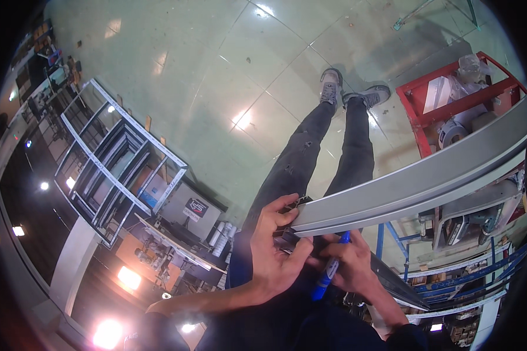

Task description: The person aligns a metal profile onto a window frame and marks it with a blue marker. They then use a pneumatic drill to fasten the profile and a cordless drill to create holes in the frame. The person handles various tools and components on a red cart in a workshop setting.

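Note:
A long silver-grey metal profile [416,175] runs from the right edge to the middle of the view. My left hand [269,248] is closed round its near end, fingers above and thumb below. Dark, hollow-looking parts [287,234] show between thumb and fingers at that end; their exact shape is partly hidden. Just to the right, below the profile, my right hand [354,266] is closed on a blue marker [328,274], which tilts with its upper tip close to the profile's lower edge. Some of the right fingers are hidden behind the profile and marker.
At right stands a red metal cart [416,117] holding plastic wrap and rolls. White-edged frames [120,161] are stacked at left, near a workbench with tools. A blue metal rack [462,275] is at lower right. Another person's legs [310,140] may be mine; shoes rest on the tiled floor [216,76].

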Demonstrator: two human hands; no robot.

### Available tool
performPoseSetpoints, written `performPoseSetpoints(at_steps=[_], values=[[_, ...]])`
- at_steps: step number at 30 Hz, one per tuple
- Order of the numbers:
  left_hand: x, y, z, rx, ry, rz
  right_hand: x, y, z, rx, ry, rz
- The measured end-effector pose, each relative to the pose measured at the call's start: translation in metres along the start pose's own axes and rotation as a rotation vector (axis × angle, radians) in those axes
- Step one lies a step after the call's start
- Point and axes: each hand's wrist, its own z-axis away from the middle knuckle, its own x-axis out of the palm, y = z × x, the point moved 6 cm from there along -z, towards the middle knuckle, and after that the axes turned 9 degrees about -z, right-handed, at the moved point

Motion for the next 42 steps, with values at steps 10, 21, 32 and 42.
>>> performPoseSetpoints(at_steps=[10, 21, 32, 42], values=[[0.001, 0.000, 0.001, -0.033, -0.012, 0.038, 0.000, 0.001, 0.003, 0.000, -0.005, 0.010], [0.004, 0.003, -0.001, 0.011, -0.019, -0.005, -0.003, 0.004, 0.004, -0.051, 0.026, 0.019], [0.007, 0.016, -0.003, -0.114, -0.067, -0.046, -0.004, -0.001, 0.003, -0.024, 0.008, 0.081], [0.003, 0.011, -0.003, 0.052, -0.073, -0.171, -0.006, -0.002, 0.003, -0.037, 0.006, 0.094]])
